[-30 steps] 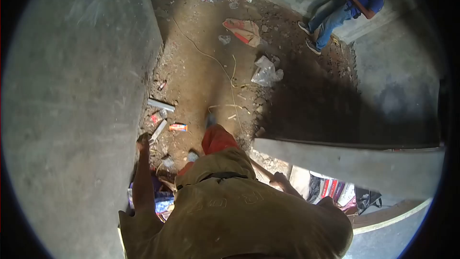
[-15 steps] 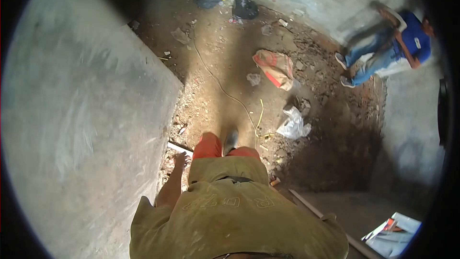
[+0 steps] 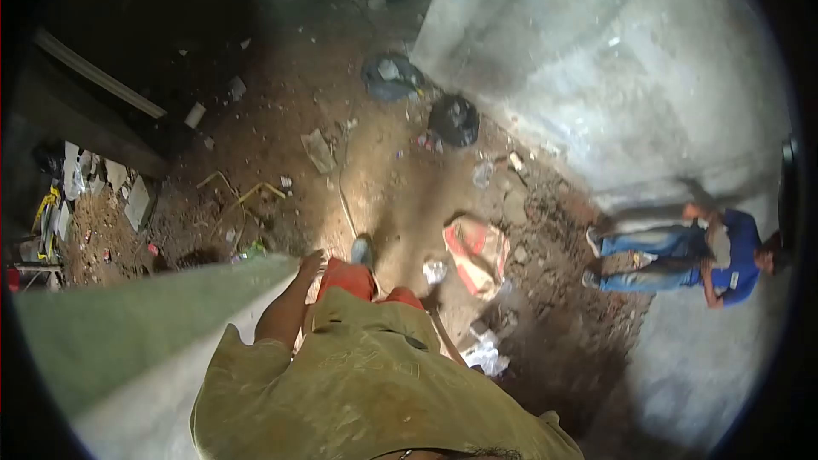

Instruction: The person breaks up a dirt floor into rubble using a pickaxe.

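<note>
The left hand (image 3: 312, 264) hangs low at the person's side, just beside the end of a wall (image 3: 162, 311); I cannot tell whether it touches the wall, or whether its fingers are apart or together, and nothing clearly shows in it. The right hand does not show, so I cannot tell its grip either; a thin stick (image 3: 450, 341) slants out from the right side of the shirt (image 3: 366, 383), and whether that hand is clamped on it is hidden. Underfoot looks like the main risk: a cord (image 3: 346, 204) runs over the dirt floor right up to the forward shoe (image 3: 364, 250), and a foot catching it could cause a stumble. Should the body swing left, the knuckles could scrape the wall end, since the gap is so small. The stick's lower end is near a sack (image 3: 475, 257) and a white plastic bag (image 3: 487, 358), so a low swing could snag either one. Loose rubble (image 3: 541, 234) beyond the sack could roll or turn an ankle. Another person (image 3: 737, 255) stands well apart, by the far wall (image 3: 613, 60); a careless turn with something long could endanger them only at closer quarters.
</note>
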Motion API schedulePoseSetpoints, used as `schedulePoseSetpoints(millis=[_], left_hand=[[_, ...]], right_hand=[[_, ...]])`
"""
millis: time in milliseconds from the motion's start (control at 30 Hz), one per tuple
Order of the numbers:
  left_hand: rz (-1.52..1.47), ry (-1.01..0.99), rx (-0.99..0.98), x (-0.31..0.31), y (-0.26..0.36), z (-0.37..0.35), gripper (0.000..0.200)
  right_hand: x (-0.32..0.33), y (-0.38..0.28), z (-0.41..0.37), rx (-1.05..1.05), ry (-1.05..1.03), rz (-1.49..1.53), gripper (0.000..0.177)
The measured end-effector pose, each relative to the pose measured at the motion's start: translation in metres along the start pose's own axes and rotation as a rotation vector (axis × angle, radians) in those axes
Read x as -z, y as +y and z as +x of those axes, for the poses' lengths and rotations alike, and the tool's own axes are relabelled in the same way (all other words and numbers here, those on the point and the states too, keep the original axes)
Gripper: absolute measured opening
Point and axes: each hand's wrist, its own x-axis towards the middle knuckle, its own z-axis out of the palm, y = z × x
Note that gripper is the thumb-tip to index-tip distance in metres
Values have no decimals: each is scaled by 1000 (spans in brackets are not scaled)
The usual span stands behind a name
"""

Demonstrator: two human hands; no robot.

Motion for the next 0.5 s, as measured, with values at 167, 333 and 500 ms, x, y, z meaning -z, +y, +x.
schedulePoseSetpoints(millis=[167,333,500], left_hand=[[-90,-301,-197,-75,162,80,22],[152,126,-315,-115,264,95,24],[380,-29,-315,-45,269,129,29]], right_hand=[[72,-30,90,26,60,-10,36],[126,-72,208,37,-3,132,45],[364,-295,151,6,-48,-200,45]])
